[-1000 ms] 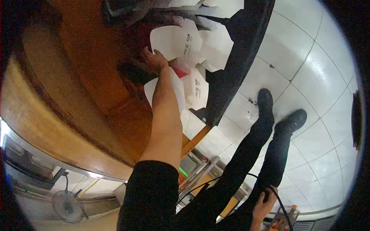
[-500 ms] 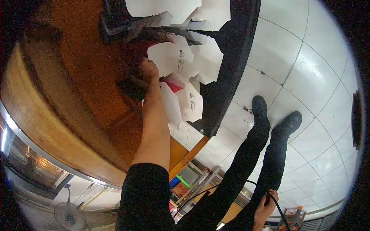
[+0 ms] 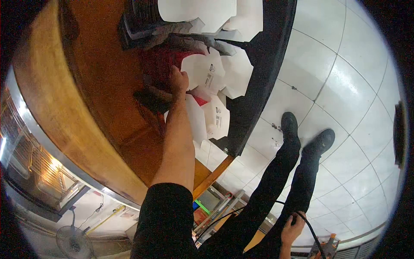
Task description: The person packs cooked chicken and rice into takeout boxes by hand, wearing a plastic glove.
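Observation:
My left hand [image 3: 179, 81] reaches in among the stacked cartons with its fingers curled; what they hold, if anything, is hidden. Just right of it lies a white printed carton [image 3: 205, 72], next to a dark red stack [image 3: 159, 64] in shadow. Below, beside my forearm, is another white printed carton [image 3: 217, 116] with a red patch behind its flap. At the lower right, beside my leg, my right hand [image 3: 293, 229] is closed around a black cable [image 3: 314, 235].
More white cartons [image 3: 198, 11] stand at the top. A brown wooden surface [image 3: 99, 56] with a curved edge spans the left. My shoes [image 3: 290, 125] are on white floor tiles [image 3: 319, 52]. A lit oven [image 3: 51, 168] and a fan [image 3: 74, 244] show at lower left.
The view has shifted, so the cartons and my left arm appear slightly farther right. My left hand has shifted slightly at the cartons, exposing more of the red stack. My right hand still grips the cable.

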